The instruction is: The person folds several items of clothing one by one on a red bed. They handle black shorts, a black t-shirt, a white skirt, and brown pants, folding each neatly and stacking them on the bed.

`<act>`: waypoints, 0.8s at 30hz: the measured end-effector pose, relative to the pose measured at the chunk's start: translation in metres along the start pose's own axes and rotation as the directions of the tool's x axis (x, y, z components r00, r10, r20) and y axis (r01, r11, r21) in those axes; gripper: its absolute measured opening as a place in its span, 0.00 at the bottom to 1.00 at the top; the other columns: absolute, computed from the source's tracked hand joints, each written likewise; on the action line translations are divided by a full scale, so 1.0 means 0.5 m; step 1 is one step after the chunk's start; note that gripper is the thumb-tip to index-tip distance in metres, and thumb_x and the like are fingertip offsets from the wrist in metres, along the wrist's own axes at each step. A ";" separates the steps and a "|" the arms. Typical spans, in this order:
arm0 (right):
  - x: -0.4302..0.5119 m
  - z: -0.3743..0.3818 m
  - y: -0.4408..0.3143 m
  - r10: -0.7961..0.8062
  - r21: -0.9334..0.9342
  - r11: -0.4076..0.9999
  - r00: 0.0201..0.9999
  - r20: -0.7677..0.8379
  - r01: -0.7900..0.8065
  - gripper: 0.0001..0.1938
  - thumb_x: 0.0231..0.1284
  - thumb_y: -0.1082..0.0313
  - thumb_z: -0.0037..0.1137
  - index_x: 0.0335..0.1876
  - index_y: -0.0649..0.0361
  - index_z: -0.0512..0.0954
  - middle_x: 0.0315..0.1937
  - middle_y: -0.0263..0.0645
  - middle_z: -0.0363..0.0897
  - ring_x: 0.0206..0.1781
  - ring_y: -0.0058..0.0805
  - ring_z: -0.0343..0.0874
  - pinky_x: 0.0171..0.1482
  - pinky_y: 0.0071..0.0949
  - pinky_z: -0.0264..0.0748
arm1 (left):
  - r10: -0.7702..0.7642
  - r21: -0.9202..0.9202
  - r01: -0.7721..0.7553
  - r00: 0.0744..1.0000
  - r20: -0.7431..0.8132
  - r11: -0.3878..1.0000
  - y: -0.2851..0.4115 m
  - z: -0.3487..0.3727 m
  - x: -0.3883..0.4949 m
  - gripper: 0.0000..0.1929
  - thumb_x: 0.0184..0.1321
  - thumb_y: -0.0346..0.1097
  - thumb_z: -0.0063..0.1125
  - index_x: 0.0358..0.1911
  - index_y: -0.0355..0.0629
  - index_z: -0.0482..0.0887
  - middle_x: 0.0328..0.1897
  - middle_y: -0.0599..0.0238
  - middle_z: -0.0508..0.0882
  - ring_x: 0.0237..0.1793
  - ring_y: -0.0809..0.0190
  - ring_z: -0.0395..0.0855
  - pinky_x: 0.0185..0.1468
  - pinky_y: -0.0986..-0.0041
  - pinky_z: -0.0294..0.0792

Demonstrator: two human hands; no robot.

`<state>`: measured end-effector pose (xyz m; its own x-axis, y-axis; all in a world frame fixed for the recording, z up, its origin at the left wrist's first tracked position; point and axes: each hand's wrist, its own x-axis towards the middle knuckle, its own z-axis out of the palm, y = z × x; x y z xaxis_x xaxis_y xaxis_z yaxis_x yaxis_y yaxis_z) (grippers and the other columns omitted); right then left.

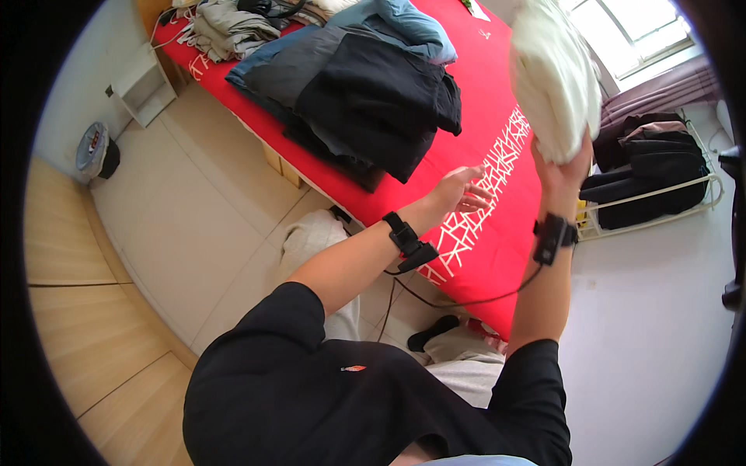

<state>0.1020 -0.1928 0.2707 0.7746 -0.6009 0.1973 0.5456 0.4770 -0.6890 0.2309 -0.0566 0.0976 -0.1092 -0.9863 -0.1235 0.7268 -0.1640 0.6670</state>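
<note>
My right hand [562, 169] grips the lower end of a white, fluffy-looking cloth item [553, 81], raised over the right side of the bed. My left hand [461, 192] is over the red bedspread [484, 105], its fingers apart and slightly curled, with nothing in them. Beyond it lies a stack of folded clothes, a black garment [373, 93] on top of a dark grey one [280, 70]. A light blue garment [408, 29] is behind the stack. Both wrists wear black strapped devices joined to a cable.
Beige clothes [227, 29] lie at the bed's far left corner. A white metal rack [653, 204] with dark clothes is on the right wall, below the window [635, 35]. On the tiled floor at left are a lined waste bin [96, 151] and a small white cabinet [143, 84].
</note>
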 end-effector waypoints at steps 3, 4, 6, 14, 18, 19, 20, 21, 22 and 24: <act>0.171 0.032 0.102 0.128 0.055 0.990 0.991 0.026 -0.129 0.24 0.86 0.51 0.53 0.77 0.55 0.74 0.70 0.40 0.84 0.69 0.41 0.86 0.66 0.46 0.88 | -0.006 0.071 0.009 0.999 -0.048 0.997 0.004 -0.021 -0.012 0.27 0.78 0.61 0.57 0.67 0.48 0.77 0.59 0.55 0.89 0.55 0.57 0.91 0.62 0.64 0.78; 0.189 0.035 0.148 0.117 -0.052 0.991 0.987 -0.107 -0.123 0.23 0.86 0.54 0.55 0.76 0.56 0.74 0.70 0.40 0.84 0.68 0.40 0.86 0.66 0.45 0.88 | -0.010 0.098 0.015 0.998 -0.056 0.995 0.009 -0.031 -0.016 0.27 0.78 0.60 0.57 0.66 0.48 0.77 0.60 0.56 0.89 0.55 0.57 0.91 0.63 0.63 0.78; 0.227 0.038 0.259 0.122 -0.235 0.948 0.926 -0.357 -0.216 0.22 0.86 0.59 0.56 0.76 0.59 0.73 0.69 0.41 0.84 0.68 0.39 0.86 0.65 0.44 0.88 | -0.026 0.129 0.036 0.996 -0.080 0.991 0.021 -0.051 -0.019 0.24 0.79 0.58 0.55 0.65 0.50 0.77 0.62 0.59 0.88 0.57 0.57 0.90 0.65 0.61 0.76; 0.111 0.013 0.219 0.278 -0.533 0.672 0.842 -0.462 -0.515 0.27 0.86 0.57 0.56 0.79 0.66 0.69 0.68 0.53 0.84 0.70 0.43 0.85 0.75 0.43 0.79 | -0.082 0.221 0.111 0.987 -0.137 0.969 0.025 -0.061 -0.020 0.20 0.77 0.54 0.61 0.61 0.49 0.80 0.60 0.62 0.89 0.55 0.60 0.90 0.59 0.65 0.77; -0.119 -0.017 0.070 0.136 -0.631 0.649 0.880 -0.455 -0.426 0.25 0.86 0.57 0.55 0.78 0.60 0.73 0.66 0.49 0.87 0.71 0.40 0.85 0.70 0.40 0.80 | -0.083 0.406 0.112 0.993 -0.088 0.907 -0.011 -0.052 0.014 0.24 0.76 0.53 0.65 0.64 0.46 0.79 0.55 0.63 0.91 0.51 0.62 0.90 0.53 0.68 0.77; -0.194 -0.029 0.024 0.114 -0.619 0.674 0.885 -0.452 -0.403 0.24 0.85 0.57 0.56 0.78 0.58 0.75 0.66 0.46 0.88 0.69 0.39 0.86 0.68 0.39 0.80 | -0.071 0.454 0.092 0.995 -0.063 0.886 -0.025 -0.049 0.028 0.24 0.76 0.49 0.68 0.62 0.39 0.80 0.51 0.60 0.91 0.42 0.65 0.90 0.44 0.69 0.78; -0.277 -0.040 -0.027 0.037 -0.664 0.646 0.884 -0.465 -0.376 0.24 0.84 0.56 0.58 0.78 0.55 0.75 0.66 0.44 0.88 0.66 0.36 0.87 0.66 0.37 0.81 | -0.064 0.493 0.067 0.998 -0.023 0.867 -0.044 -0.049 0.037 0.25 0.75 0.50 0.70 0.63 0.38 0.80 0.51 0.60 0.91 0.43 0.65 0.90 0.44 0.69 0.79; -0.362 -0.047 -0.080 -0.055 -0.695 0.624 0.867 -0.495 -0.357 0.25 0.84 0.55 0.58 0.78 0.55 0.75 0.65 0.44 0.89 0.61 0.35 0.88 0.65 0.37 0.82 | -0.073 0.533 0.064 0.997 -0.005 0.844 -0.063 -0.052 0.040 0.27 0.73 0.50 0.72 0.63 0.36 0.80 0.51 0.59 0.91 0.44 0.64 0.90 0.44 0.70 0.80; -0.442 -0.052 -0.134 -0.155 -0.725 0.583 0.825 -0.543 -0.368 0.25 0.84 0.55 0.58 0.78 0.55 0.75 0.65 0.44 0.89 0.63 0.33 0.89 0.66 0.35 0.84 | -0.012 0.636 -0.022 0.999 0.049 0.771 -0.082 -0.055 0.042 0.31 0.71 0.51 0.74 0.66 0.35 0.79 0.53 0.56 0.92 0.47 0.59 0.92 0.48 0.67 0.81; -0.625 -0.051 -0.236 -0.321 -0.724 0.637 0.762 -0.563 -0.266 0.24 0.84 0.55 0.58 0.75 0.60 0.77 0.63 0.48 0.90 0.64 0.33 0.90 0.64 0.30 0.87 | 0.046 0.870 -0.157 0.987 0.153 0.467 -0.123 -0.055 0.039 0.40 0.66 0.55 0.77 0.73 0.35 0.77 0.61 0.47 0.91 0.58 0.48 0.91 0.59 0.61 0.82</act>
<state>-0.2124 -0.0778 0.2724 0.2346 -0.9719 -0.0208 -0.0905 -0.0005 -0.9959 0.2031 -0.0653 0.0340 -0.1785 -0.9837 0.0209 -0.2334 0.0630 0.9703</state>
